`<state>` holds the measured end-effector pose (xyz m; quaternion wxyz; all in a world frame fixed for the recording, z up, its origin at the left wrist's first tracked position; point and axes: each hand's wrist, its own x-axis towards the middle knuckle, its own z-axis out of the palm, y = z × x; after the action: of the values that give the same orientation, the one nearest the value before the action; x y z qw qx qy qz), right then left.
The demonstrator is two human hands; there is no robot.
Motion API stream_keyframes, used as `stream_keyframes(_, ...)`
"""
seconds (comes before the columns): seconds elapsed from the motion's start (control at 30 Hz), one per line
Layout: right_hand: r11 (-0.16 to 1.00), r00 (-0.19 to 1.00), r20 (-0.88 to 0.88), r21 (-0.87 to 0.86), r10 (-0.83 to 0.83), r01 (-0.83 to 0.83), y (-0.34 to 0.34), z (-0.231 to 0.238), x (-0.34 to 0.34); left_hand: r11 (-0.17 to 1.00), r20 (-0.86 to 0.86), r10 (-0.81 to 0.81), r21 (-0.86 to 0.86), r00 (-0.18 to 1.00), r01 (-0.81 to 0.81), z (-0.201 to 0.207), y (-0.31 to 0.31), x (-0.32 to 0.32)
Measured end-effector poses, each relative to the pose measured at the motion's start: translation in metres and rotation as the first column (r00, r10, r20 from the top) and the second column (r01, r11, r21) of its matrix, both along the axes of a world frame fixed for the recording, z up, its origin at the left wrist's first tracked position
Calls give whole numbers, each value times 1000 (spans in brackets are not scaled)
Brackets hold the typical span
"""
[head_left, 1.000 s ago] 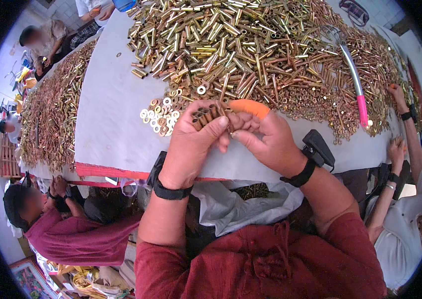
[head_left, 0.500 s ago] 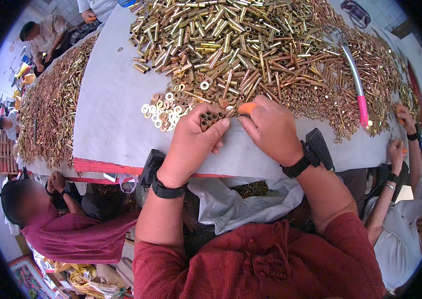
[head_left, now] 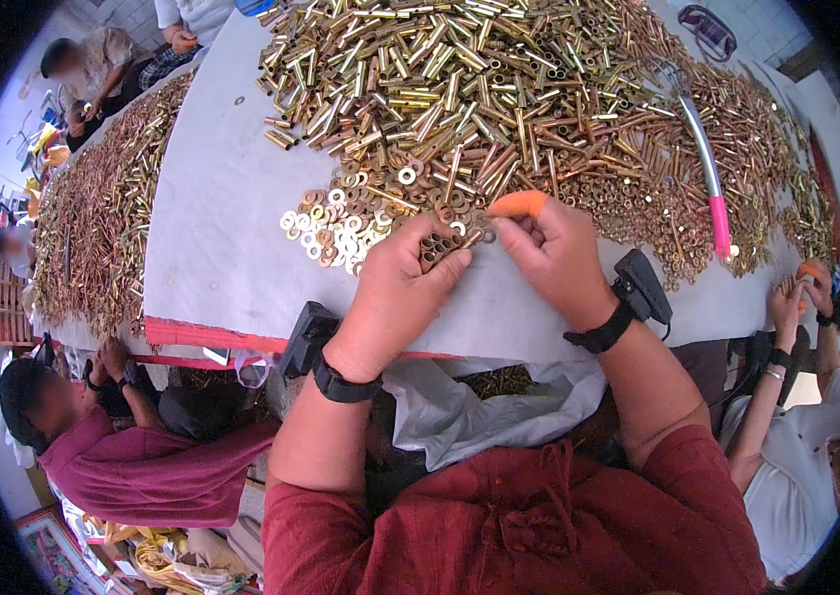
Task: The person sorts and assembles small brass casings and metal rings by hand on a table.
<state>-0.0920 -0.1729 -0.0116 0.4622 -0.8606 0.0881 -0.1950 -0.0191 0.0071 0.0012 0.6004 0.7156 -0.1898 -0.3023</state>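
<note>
Left hand (head_left: 406,283) curled round a bundle of tubes (head_left: 438,248), thumb pressed along its near side, mouths showing. Right hand (head_left: 560,248), index finger in an orange sleeve (head_left: 520,204), has thumb and index brought together in a pinch, just beside the bundle. A small ring, probably a washer (head_left: 488,236), shows at the thumb tip; cannot tell whether it is gripped or lies behind. A thin piece (head_left: 474,237) juts from the left fingertips toward it.

Change: one second ago the right fingers were on the bundle; half a second ago they stood apart, to its right. Now the gap is nearly closed, and the left hand has shifted slightly right. Bundle stays held above the tabletop (head_left: 212,248); loose washers (head_left: 336,226) lie left of it, the tube heap (head_left: 410,89) beyond.

Reading: work has returned to the bundle's right edge, a fingertip job needing the left grip steady.
</note>
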Motion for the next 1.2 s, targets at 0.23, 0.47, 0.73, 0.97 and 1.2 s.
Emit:
stream_keyframes(0.23, 946, 953, 248, -311, 175, -92, 1, 8, -1, 991, -247, -7, -129, 969, -25, 4, -2, 0)
stream_keyframes(0.47, 981, 991, -57, 160, 117, -107, -1, 12, -7, 996, -73, -53, -71, 996, 48, 0, -2, 2)
stream_keyframes(0.73, 969, 966, -86, -37, 242, -246, -19, 28, -15, 992, 157, -109, -43, 982, 117, 1, 0, 0)
stream_keyframes(0.97, 871, 980, -184, -490, -80, -21, -38, 14, -45, 996, 26, -94, -5, 995, 94, -8, -1, -4)
stream_keyframes(1.2, 845, 978, -139, -532, -153, 57, -29, 6, -29, 995, 87, -97, 35, 992, 94, 1, -11, 6)
